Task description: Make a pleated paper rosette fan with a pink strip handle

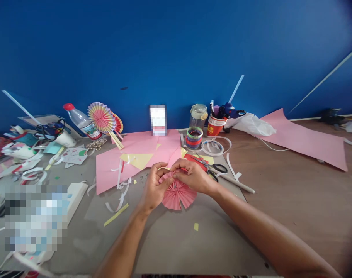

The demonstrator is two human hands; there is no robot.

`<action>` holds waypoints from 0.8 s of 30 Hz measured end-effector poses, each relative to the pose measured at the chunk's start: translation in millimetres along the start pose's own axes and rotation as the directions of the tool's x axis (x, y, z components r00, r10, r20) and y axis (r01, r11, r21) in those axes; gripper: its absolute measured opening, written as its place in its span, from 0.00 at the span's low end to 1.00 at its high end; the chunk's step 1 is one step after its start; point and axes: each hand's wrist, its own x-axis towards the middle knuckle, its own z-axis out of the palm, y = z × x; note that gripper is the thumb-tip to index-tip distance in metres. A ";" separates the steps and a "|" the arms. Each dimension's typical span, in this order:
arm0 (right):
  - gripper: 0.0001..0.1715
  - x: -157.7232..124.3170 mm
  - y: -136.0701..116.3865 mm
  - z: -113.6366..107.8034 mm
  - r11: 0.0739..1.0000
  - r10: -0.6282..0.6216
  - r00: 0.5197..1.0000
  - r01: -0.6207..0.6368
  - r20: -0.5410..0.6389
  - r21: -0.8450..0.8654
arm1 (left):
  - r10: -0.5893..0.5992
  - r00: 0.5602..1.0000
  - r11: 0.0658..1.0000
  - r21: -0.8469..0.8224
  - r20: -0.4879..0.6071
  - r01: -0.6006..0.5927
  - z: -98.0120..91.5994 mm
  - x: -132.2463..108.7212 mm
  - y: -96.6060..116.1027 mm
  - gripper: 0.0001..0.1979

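Observation:
A round pink pleated paper fan [181, 197] is held between my two hands over the grey mat, its folds spread out from the centre. My left hand [157, 187] pinches its upper left side with thumb and fingers. On the upper right my right hand [193, 175] grips the paper near the middle, the two thumbs close together. A narrow gap parts the pleats at the bottom edge. The far rim is partly hidden behind my fingers. Just right of my right hand lie black-handled scissors [220, 168], beside a pale rod [236, 183].
Pink paper sheets [112, 168] lie beyond my hands, with white strips [120, 200] around them. Along the blue wall stand a bottle [82, 122], a finished-looking pleated fan [102, 117], a phone [158, 121], a clear jar [198, 116] and a red cup [215, 126].

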 end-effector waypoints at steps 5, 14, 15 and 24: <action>0.03 1.4 -0.3 -2.5 0.995 0.100 0.995 -0.100 0.012 -0.006 | 0.006 1.000 0.994 0.113 0.010 -0.007 -2.8 0.7 4.9 0.23; 0.07 9.4 15.3 -6.2 0.935 0.275 0.910 -0.179 -0.311 0.305 | 0.455 0.828 0.806 0.547 -0.328 -0.225 -17.4 3.2 4.3 0.13; 0.08 9.9 15.9 -4.8 0.918 0.296 0.887 -0.163 -0.355 0.360 | 0.546 0.789 0.716 0.646 -0.282 -0.264 -16.6 3.0 3.2 0.11; 0.09 1.7 11.1 19.7 0.883 0.255 0.850 -0.011 -0.460 0.469 | 0.587 0.809 0.351 0.908 -0.022 -0.230 7.9 -2.6 -4.5 0.13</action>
